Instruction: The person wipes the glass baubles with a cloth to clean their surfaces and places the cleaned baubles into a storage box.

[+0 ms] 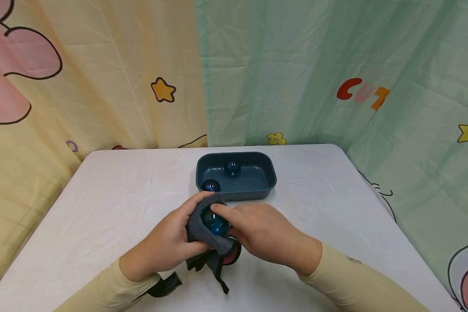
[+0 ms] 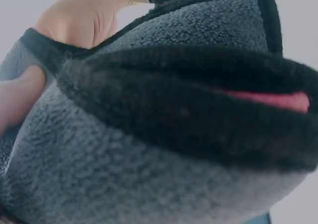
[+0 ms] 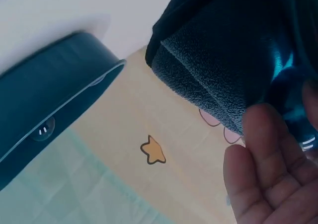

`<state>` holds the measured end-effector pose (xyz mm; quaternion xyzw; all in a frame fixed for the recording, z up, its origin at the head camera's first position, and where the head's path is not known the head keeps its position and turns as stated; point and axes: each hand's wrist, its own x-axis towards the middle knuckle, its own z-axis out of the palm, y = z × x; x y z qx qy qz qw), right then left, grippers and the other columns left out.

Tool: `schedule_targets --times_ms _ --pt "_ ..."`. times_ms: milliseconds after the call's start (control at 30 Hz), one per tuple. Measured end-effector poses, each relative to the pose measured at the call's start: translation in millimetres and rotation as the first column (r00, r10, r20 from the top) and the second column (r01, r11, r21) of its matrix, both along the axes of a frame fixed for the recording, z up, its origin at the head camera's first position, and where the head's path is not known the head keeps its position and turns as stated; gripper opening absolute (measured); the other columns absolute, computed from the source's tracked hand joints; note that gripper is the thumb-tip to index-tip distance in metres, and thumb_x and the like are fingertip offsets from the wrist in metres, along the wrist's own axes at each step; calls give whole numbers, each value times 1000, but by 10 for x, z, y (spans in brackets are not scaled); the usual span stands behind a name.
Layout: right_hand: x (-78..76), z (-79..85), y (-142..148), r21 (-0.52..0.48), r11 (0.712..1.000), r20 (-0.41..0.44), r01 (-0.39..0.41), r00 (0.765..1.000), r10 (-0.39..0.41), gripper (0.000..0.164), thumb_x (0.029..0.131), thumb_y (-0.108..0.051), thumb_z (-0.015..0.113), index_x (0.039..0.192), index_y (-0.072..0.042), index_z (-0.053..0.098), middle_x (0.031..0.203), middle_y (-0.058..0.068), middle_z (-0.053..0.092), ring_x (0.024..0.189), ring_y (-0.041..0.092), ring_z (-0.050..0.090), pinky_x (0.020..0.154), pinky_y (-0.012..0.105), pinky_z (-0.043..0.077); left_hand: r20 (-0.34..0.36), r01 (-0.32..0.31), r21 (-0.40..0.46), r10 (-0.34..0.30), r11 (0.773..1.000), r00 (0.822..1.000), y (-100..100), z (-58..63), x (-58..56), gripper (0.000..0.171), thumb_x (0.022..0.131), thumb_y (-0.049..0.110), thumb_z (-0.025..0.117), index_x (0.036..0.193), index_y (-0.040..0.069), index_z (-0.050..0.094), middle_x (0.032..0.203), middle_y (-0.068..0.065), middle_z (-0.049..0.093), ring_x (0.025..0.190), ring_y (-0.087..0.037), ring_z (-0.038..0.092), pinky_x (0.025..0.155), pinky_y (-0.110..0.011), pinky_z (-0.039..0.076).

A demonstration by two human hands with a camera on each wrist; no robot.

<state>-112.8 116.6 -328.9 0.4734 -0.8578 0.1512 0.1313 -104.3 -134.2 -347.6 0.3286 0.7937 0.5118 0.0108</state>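
Observation:
Close in front of me, my left hand (image 1: 165, 240) holds a grey fleecy cloth (image 1: 196, 227) with black edging, which wraps partly round a clear blue ball (image 1: 217, 224). My right hand (image 1: 267, 232) grips that ball at the cloth's opening, its index finger over the top and other fingers beneath. Black-edged folds and straps with a pink-red patch (image 1: 230, 257) hang below the hands. The left wrist view is mostly filled by the cloth (image 2: 114, 169), with one fingertip pressing into it. In the right wrist view, the right fingers (image 3: 268, 139) curl beside the shiny ball (image 3: 293, 100).
A dark blue-grey rectangular tub (image 1: 253, 180) stands just beyond the hands on the white-covered table (image 1: 113, 195). Inside it lie two similar balls, one towards the back (image 1: 232, 168) and another at the near left corner (image 1: 211, 185). Printed curtains (image 1: 257, 78) hang behind the table.

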Motion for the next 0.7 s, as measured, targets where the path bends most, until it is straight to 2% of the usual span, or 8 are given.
schedule_targets --times_ms 100,233,400,433,500,567,633,700 --pt "6 -18 4 -3 1000 -59 10 998 -10 57 96 -24 80 144 -7 55 84 -4 74 74 9 69 74 24 59 20 20 4 -20 1000 1000 6 4 9 88 89 12 86 160 20 36 153 -9 56 132 -18 60 108 -24 51" --pt "1 -48 10 -36 997 128 63 990 -58 49 102 -37 70 134 -2 59 79 -3 72 67 5 64 63 21 53 38 19 -28 -18 999 999 25 7 29 89 89 12 86 160 22 34 148 -5 59 125 -17 64 105 -26 54" --pt "-16 -167 -25 -127 980 430 151 899 -83 34 110 -38 54 97 -8 63 68 -8 55 60 0 49 54 19 42 18 -18 -121 20 993 1000 54 -25 53 88 88 14 88 159 18 36 140 -1 64 118 -13 65 101 -28 55" --pt "-14 -177 -32 -128 978 465 165 881 -88 34 111 -38 53 94 -10 62 67 -8 53 60 0 47 54 20 41 11 -27 -130 28 991 1000 54 -31 55 88 87 14 88 159 19 37 139 0 64 117 -12 65 101 -28 55" --pt "-1 -172 -44 -116 978 490 174 866 -96 32 111 -39 53 99 -10 63 72 -9 57 64 -1 51 58 20 44 1 -37 -125 37 991 999 46 -38 54 89 85 14 89 158 19 38 138 0 64 117 -12 65 101 -28 55" --pt "16 -132 -50 -94 982 466 164 879 -103 32 109 -39 58 116 -9 64 86 -7 67 73 0 60 67 22 52 -10 -40 -95 40 995 999 28 -34 48 91 84 12 90 158 18 38 141 -1 63 120 -14 65 103 -28 55" --pt "31 -87 -43 -72 990 384 125 919 -88 43 106 -37 63 137 -6 58 105 -4 74 86 3 68 78 26 58 -21 -43 -59 42 997 999 5 -21 38 92 83 10 91 158 18 39 144 -1 62 123 -15 65 105 -27 53" --pt "41 -49 -37 -48 997 255 67 965 -52 57 103 -32 70 150 -8 49 110 -3 76 91 6 71 82 27 59 -29 -42 -31 41 999 999 -17 -7 33 92 83 8 90 159 17 39 146 -2 61 127 -16 64 108 -26 51"
